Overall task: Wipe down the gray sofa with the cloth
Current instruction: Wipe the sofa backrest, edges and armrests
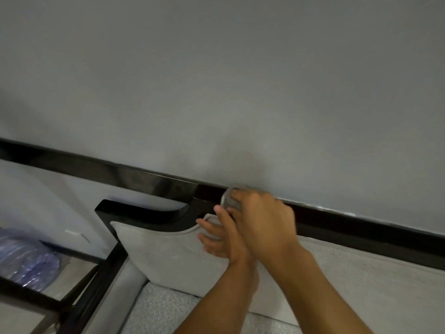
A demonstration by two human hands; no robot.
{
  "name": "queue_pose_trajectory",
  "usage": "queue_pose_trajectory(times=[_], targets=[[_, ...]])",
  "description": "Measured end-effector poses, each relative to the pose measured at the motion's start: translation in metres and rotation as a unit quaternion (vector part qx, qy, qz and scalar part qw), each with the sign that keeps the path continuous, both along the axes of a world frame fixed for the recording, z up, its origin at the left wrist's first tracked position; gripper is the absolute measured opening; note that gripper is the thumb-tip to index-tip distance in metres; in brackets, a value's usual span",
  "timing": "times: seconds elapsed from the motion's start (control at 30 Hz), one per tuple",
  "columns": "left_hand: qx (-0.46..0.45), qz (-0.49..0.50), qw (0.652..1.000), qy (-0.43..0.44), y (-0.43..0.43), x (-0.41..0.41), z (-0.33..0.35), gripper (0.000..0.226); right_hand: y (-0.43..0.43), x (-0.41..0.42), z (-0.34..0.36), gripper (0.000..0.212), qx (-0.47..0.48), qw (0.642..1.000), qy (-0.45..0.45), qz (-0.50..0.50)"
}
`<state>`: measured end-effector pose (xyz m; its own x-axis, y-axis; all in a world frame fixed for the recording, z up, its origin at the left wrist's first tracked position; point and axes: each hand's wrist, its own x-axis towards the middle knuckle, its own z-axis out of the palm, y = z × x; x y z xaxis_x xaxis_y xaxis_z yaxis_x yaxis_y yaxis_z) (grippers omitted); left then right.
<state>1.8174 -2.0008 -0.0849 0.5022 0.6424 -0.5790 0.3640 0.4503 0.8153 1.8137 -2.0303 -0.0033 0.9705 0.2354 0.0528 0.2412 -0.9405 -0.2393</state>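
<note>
- The fingers (pixel 248 197) of the right hand (pixel 262 218) are curled tight round a bunched grey cloth (pixel 228 200), pressing it on the sofa's black top rail (pixel 337 222), right where the rail meets the wall (pixel 240 92).
- The left hand (pixel 221 242) sits just under the right, its fingers (pixel 207 224) spread and fairly straight, lying on the upper edge of the back cushion (pixel 163 256); it holds nothing.
- The sofa (pixel 361 285) fills the lower half of the view, back against the wall.
- I'd say the step in hand is wiping the rail. Next comes a steady stroke along it, then the cushion and seat (pixel 163 309) below; the left hand should move clear first.
- Most of the cloth is hidden inside the fist, so its size and fold cannot be told.
- Both hands are blurred; the left thumb is hard to make out.
- A bluish plastic bag (pixel 26 256) sits off to the left, cut off by the edge.
</note>
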Motion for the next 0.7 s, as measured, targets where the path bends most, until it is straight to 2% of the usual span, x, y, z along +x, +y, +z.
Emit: queue_pose_trajectory(times=[0.1,0.2,0.27,0.33,0.37,0.43,0.53,0.57,0.7], targets=[[-0.056,-0.009,0.998,-0.017,0.005,0.002,0.003,0.070,-0.018,-0.003,0.004,0.027,-0.010,1.000,0.000,-0.006],[-0.082,-0.010,0.996,-0.019,0.012,-0.001,0.011,0.072,-0.073,-0.017,0.007,0.028,-0.032,0.996,0.037,-0.080],[-0.087,-0.002,0.996,-0.027,0.012,0.001,0.010,0.075,-0.103,-0.028,0.007,0.030,-0.011,0.990,0.037,-0.136],[-0.094,0.008,0.995,-0.026,0.009,0.000,0.011,0.078,-0.121,-0.030,0.003,0.049,0.035,0.983,0.029,-0.178],[-0.094,0.008,0.995,-0.027,0.009,0.000,0.012,0.083,-0.132,-0.027,-0.005,0.058,0.019,0.984,0.029,-0.177],[-0.094,0.003,0.995,-0.044,0.009,-0.002,0.011,0.098,-0.121,-0.022,-0.004,0.059,-0.018,0.988,0.032,-0.150],[-0.113,0.007,0.992,-0.052,0.013,-0.002,0.011,0.139,-0.062,-0.016,0.018,0.034,-0.042,0.995,0.020,-0.092],[-0.120,0.012,0.992,-0.047,0.014,-0.001,0.009,0.146,-0.046,-0.011,0.019,0.031,-0.054,0.996,0.017,-0.066],[-0.119,-0.017,0.992,-0.045,0.017,-0.005,0.013,0.104,0.001,-0.001,0.007,0.036,-0.066,0.998,-0.008,0.010]])
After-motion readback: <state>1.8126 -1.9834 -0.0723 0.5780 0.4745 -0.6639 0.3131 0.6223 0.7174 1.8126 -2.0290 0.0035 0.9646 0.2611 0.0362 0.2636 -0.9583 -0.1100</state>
